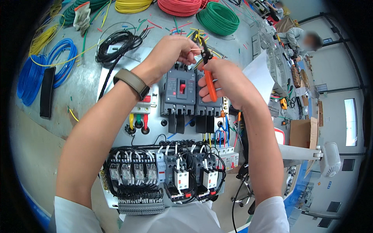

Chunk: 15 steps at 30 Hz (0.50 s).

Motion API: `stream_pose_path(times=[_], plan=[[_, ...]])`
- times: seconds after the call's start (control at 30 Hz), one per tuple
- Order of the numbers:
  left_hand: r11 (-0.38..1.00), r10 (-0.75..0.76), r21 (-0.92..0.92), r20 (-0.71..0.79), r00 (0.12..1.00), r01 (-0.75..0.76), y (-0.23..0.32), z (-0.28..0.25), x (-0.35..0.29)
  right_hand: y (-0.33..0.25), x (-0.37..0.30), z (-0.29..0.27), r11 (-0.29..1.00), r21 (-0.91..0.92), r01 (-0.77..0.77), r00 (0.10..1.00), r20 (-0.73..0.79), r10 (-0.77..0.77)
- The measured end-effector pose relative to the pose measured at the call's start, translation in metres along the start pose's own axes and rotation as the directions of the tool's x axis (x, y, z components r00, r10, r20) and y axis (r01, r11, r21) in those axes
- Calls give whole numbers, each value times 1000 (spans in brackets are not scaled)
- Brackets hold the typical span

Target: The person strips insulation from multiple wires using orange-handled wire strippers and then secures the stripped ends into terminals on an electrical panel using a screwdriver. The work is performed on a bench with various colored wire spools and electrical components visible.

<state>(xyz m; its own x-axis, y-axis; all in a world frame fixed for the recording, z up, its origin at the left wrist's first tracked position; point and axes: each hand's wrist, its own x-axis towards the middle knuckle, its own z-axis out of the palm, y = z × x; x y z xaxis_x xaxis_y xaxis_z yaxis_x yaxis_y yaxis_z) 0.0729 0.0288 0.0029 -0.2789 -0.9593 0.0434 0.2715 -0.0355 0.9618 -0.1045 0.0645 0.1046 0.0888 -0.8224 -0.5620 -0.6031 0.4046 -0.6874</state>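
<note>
Above the far end of the panel my left hand (176, 50) is closed, pinching a thin pale wire (196, 49) between thumb and fingertips. My right hand (227, 77) grips wire strippers with orange handles (210, 83) and a dark head. The jaws are at the tip of the wire; whether they bite on it is too small to tell. Below the hands sits a dark grey circuit breaker (180, 91) with a red toggle. A second breaker (204, 108) beside it is partly hidden by my right hand. Both are mounted on a wired metal panel (157, 130).
Coils of blue (31, 81), yellow (132, 4), red (178, 6) and green wire (217, 19) lie around the bench, with a black cable bundle (116, 48). Relays (132, 171) and contactors (180, 180) fill the near panel. Another person (297, 39) works at right.
</note>
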Motion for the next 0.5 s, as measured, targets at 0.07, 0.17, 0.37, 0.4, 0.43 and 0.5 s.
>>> stream_pose_path(times=[0.07,0.17,0.37,0.4,0.43,0.5], plan=[[1000,-3,-10,2,1000,3,-1,-1,0,-2,1,4,1000,15,20,1000,6,-20],[1000,-12,-28,-1,1000,12,-2,1,1,1,4,5,998,36,49,999,2,-49],[999,-21,-38,15,1000,21,-1,-2,1,0,1,6,999,27,46,999,10,-46],[999,-17,-41,13,1000,18,-1,-2,2,0,0,5,999,23,49,999,12,-50],[999,-17,-42,9,1000,17,-1,-2,1,0,0,5,998,20,51,999,18,-51],[999,-18,-43,-3,1000,18,-1,-1,0,0,0,5,998,22,52,998,27,-53]])
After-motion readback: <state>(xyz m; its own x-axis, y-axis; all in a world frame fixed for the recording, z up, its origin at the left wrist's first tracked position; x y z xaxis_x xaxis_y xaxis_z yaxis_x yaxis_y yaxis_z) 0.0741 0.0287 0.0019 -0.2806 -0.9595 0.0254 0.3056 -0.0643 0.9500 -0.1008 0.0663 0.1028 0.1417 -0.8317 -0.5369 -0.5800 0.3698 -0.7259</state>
